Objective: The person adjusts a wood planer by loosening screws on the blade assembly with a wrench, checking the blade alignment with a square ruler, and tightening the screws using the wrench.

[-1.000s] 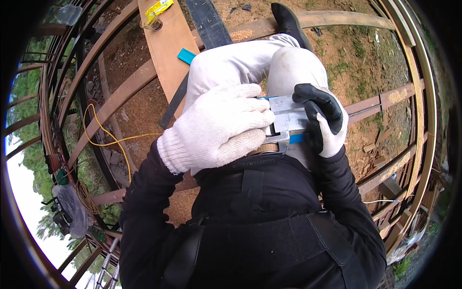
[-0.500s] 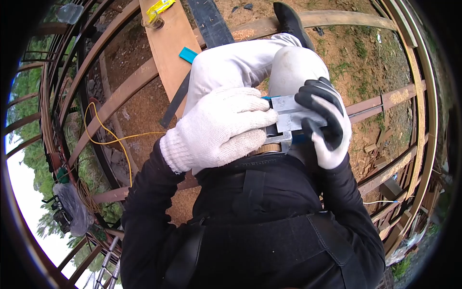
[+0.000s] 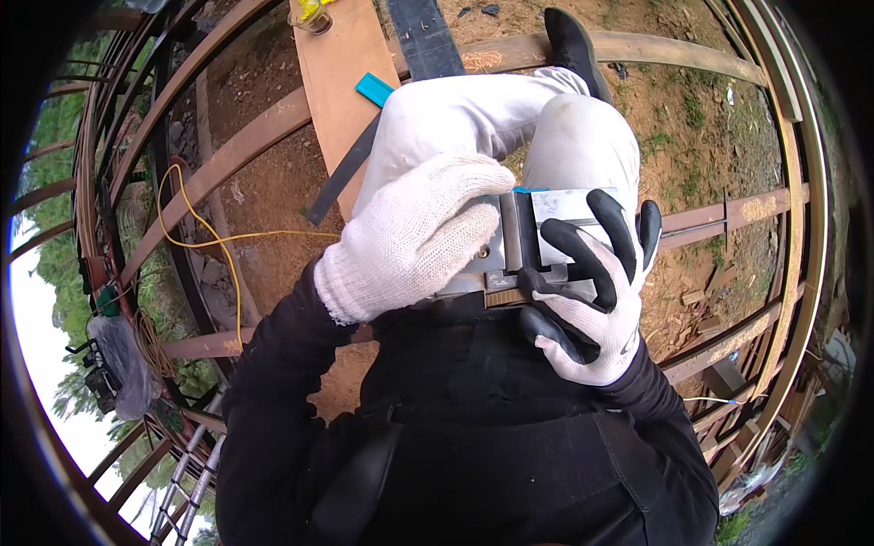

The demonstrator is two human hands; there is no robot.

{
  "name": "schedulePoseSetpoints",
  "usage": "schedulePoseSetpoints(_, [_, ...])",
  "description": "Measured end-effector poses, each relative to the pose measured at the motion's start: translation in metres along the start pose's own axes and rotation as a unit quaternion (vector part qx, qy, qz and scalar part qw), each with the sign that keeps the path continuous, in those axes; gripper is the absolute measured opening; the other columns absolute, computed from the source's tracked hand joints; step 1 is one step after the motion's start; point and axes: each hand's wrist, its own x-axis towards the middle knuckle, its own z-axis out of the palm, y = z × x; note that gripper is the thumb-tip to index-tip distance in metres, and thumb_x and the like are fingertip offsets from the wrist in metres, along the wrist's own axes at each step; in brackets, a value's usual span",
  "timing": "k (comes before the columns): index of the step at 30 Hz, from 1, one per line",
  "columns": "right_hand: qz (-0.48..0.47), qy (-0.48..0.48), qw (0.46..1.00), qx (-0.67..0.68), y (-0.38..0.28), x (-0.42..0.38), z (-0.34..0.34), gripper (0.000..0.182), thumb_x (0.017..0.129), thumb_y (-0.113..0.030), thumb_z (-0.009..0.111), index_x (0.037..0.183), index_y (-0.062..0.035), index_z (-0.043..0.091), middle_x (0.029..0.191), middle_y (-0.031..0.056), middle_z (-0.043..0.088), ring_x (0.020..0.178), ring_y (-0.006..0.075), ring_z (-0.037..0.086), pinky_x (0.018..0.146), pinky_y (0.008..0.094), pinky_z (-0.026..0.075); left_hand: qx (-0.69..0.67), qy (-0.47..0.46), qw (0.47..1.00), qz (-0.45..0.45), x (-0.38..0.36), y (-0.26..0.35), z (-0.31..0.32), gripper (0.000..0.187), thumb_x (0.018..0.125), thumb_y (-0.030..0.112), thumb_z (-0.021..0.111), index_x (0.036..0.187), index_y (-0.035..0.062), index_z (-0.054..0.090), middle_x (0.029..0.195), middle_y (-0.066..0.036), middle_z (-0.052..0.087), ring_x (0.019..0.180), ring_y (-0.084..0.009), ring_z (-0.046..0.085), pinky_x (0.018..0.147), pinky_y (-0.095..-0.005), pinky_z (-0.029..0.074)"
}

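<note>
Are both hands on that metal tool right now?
Yes: the left hand in a white knit glove and the right hand in a black-coated glove both grip the metal tool.

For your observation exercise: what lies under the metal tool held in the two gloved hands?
Under the metal tool show white-trousered knees. The left hand and right hand cover its ends, so what is beneath those is hidden.

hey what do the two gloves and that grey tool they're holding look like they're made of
Left glove: plain white knit, likely cotton; the ribbed weave and cuff show. Right glove: white knit with a smooth black coating on the fingers, probably rubber or nitrile, slightly glossy. Tool: flat grey plates with a dull sheen and straight edges, seemingly bare metal, perhaps aluminium or steel; a blue part peeks out at its top.
</note>
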Motion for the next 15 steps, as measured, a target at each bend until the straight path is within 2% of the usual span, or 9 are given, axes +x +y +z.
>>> schedulePoseSetpoints(1, [-0.004,0.006,1.0,-0.002,0.0,0.0,0.0,0.036,0.075,-0.028,0.079,0.11,-0.0232,0.079,0.147,0.016,0.058,0.147,0.0537,0.035,0.12,0.0732,0.004,0.012,0.008,0.999,0.033,-0.002,-0.002,0.002,0.027,0.096,0.006,0.067,0.12,-0.0032,0.065,0.116,-0.019,0.068,0.108,-0.0349,0.067,0.096,-0.0405,0.054])
schedulePoseSetpoints(5, [0.005,-0.022,0.999,-0.031,-0.008,0.004,-0.004,0.032,0.077,-0.028,0.078,0.108,-0.0246,0.078,0.15,0.0166,0.055,0.149,0.0548,0.032,0.12,0.0735,0.004,0.012,0.021,1.0,-0.001,-0.002,0.001,0.002,0.024,0.094,0.006,0.068,0.116,-0.0041,0.067,0.113,-0.018,0.069,0.105,-0.0338,0.068,0.092,-0.0409,0.056])
schedulePoseSetpoints(8, [0.0,-0.031,0.999,-0.034,-0.008,0.003,-0.003,0.032,0.078,-0.03,0.079,0.109,-0.0221,0.077,0.153,0.0188,0.052,0.15,0.0548,0.03,0.119,0.0737,0.005,0.092,-0.001,0.994,0.062,-0.003,0.001,0.001,0.023,0.092,0.005,0.069,0.113,-0.0045,0.068,0.113,-0.017,0.07,0.102,-0.0321,0.069,0.088,-0.0401,0.057])
schedulePoseSetpoints(10, [0.013,0.014,1.0,0.018,-0.008,-0.002,0.004,0.036,0.079,-0.032,0.08,0.113,-0.0192,0.074,0.153,0.0214,0.05,0.151,0.0547,0.028,0.119,0.0736,0.006,0.048,0.0,0.999,-0.013,-0.005,0.006,0.002,0.022,0.09,0.003,0.069,0.111,-0.0053,0.069,0.112,-0.016,0.07,0.099,-0.0309,0.07,0.085,-0.0395,0.058])
schedulePoseSetpoints(11, [0.037,0.011,0.998,0.043,-0.009,-0.004,0.005,0.039,0.079,-0.034,0.081,0.113,-0.0171,0.071,0.153,0.0238,0.05,0.15,0.0559,0.03,0.119,0.0736,0.006,0.047,0.002,0.999,-0.015,-0.006,0.007,0.001,0.022,0.09,0.003,0.069,0.111,-0.0053,0.069,0.112,-0.016,0.07,0.099,-0.0309,0.07,0.085,-0.0395,0.058])
schedulePoseSetpoints(13, [0.016,0.055,0.998,0.023,0.0,-0.012,0.018,0.042,0.067,-0.035,0.083,0.107,-0.0227,0.078,0.148,0.0173,0.055,0.147,0.0519,0.036,0.117,0.0753,0.007,0.017,-0.016,0.998,-0.052,-0.008,0.008,-0.002,0.026,0.099,0.005,0.061,0.123,-0.0016,0.067,0.114,-0.018,0.071,0.101,-0.029,0.071,0.09,-0.0353,0.056])
schedulePoseSetpoints(15, [0.008,0.041,0.999,0.024,-0.004,-0.007,0.014,0.041,0.07,-0.033,0.083,0.109,-0.0209,0.076,0.151,0.02,0.052,0.149,0.0538,0.032,0.117,0.0752,0.006,0.032,-0.014,0.999,-0.033,-0.008,0.01,-0.002,0.026,0.097,0.004,0.062,0.122,-0.0014,0.068,0.114,-0.018,0.071,0.101,-0.0297,0.071,0.09,-0.0355,0.056])
